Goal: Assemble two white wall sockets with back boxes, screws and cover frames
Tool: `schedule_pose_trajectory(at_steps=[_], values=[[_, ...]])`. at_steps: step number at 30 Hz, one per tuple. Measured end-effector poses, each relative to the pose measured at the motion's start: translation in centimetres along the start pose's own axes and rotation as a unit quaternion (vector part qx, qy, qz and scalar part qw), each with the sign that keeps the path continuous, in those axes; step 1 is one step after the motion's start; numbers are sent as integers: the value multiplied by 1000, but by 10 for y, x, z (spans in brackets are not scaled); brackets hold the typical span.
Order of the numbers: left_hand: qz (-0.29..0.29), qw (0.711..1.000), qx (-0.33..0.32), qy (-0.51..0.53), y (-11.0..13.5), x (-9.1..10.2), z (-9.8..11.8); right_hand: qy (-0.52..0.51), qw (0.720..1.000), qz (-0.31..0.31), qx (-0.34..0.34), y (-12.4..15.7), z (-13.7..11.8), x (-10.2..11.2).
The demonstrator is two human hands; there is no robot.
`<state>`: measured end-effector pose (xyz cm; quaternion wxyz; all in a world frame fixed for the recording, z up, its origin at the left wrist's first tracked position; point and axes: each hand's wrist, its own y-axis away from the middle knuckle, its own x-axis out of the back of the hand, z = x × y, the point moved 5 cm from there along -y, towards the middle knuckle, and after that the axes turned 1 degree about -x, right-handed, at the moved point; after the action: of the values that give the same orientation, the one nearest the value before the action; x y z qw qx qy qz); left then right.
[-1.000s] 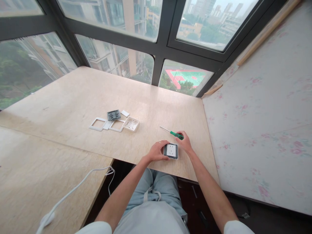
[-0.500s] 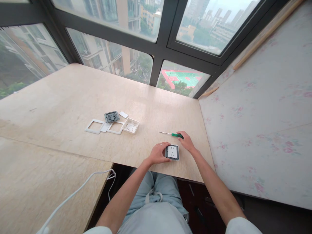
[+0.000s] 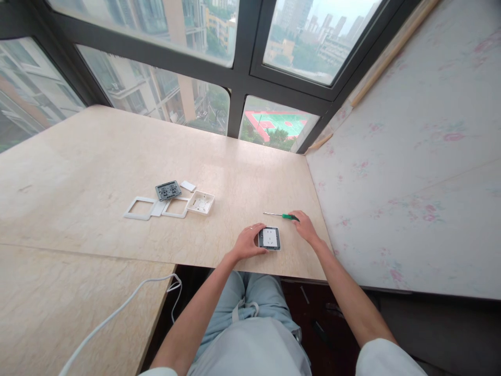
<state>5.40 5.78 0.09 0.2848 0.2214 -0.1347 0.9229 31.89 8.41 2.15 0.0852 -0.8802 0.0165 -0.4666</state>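
Observation:
My left hand [image 3: 249,242] grips the left side of a wall socket [image 3: 270,238], its white face and dark grey frame turned up, near the front edge of the table. In my right hand [image 3: 304,225] is a screwdriver [image 3: 288,216] with a green and black handle, held low over the table to the right of the socket. Its thin metal shaft points left, apart from the socket. The fingers of my right hand are closed around the handle end.
Left of my hands lie a white mounting box [image 3: 201,202], a grey socket module [image 3: 168,190], two white frames [image 3: 140,208] and small white plates [image 3: 188,186]. A white cable [image 3: 117,312] runs over the lower left surface. A floral-papered wall [image 3: 407,198] borders the right; windows stand behind.
The camera view has shifted, so the table items appear further left. My right hand has carried the screwdriver slightly right, away from the socket. My left hand stays on the socket.

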Motion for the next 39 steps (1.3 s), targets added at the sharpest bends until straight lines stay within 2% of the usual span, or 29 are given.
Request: schedule_pose_trajectory(at_steps=[7, 16, 22, 32, 35, 39], values=[[-3, 1000, -2, -12, 0, 1, 1, 53, 999, 2, -11, 25, 33, 24], [3, 1000, 4, -29, 1, 3, 5, 113, 993, 21, -26, 42, 68, 51], [12, 999, 10, -48, 2, 2, 5, 122, 990, 50, -44, 50, 80, 57], [5, 998, 14, -63, 4, -2, -2, 95, 991, 84, -45, 46, 64, 52], [7, 998, 17, -64, 4, -4, -3, 69, 993, 91, -32, 43, 50, 47], [8, 998, 24, -66, 5, -4, -2, 24, 996, 83, -3, 44, 21, 30]])
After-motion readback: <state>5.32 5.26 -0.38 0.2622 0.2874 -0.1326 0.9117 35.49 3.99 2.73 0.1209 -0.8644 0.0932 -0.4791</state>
